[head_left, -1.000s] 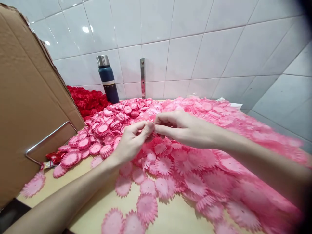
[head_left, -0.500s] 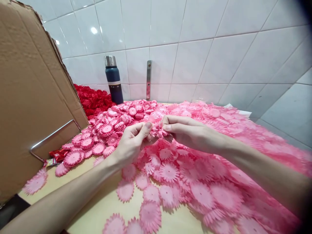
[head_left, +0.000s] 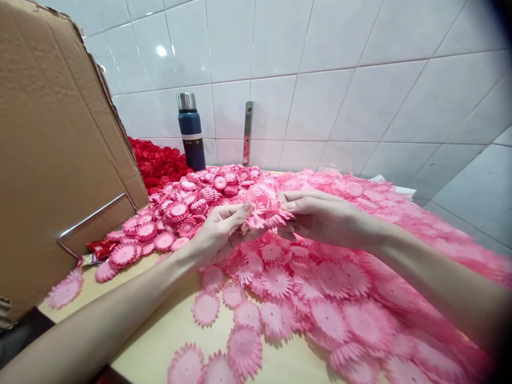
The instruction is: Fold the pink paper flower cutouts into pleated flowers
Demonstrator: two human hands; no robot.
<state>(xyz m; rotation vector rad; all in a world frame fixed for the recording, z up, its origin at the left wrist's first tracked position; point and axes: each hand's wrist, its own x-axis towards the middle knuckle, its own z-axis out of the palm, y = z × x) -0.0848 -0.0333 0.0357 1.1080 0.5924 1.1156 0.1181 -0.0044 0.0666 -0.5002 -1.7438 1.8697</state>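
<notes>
Between my two hands are pink fabric flower petals [head_left: 264, 212], their fringed edges bunched and partly spread. My left hand [head_left: 224, 228] pinches them from the left with its thumb on top. From the right, my right hand [head_left: 328, 217] grips the other side between thumb and fingers, some of which are hidden. Below and behind the hands spreads a large heap of loose pink petal discs [head_left: 332, 277], round with notched rims and a small hole in the middle. Curled, stacked pink petal pieces [head_left: 178, 210] are piled beyond my left hand.
A cardboard box [head_left: 60, 160] with a metal wire handle [head_left: 94, 217] stands at the left. Red petals [head_left: 160, 162] lie behind it, beside a dark blue bottle [head_left: 192, 133]. A metal strip [head_left: 248, 133] is fixed to the tiled wall [head_left: 332, 48]. A red wrapper [head_left: 100, 248] lies near the box.
The pink petals between my hands have spread wider and show more of their fringes. My right hand has shifted slightly right, and the whole view has moved a little.
</notes>
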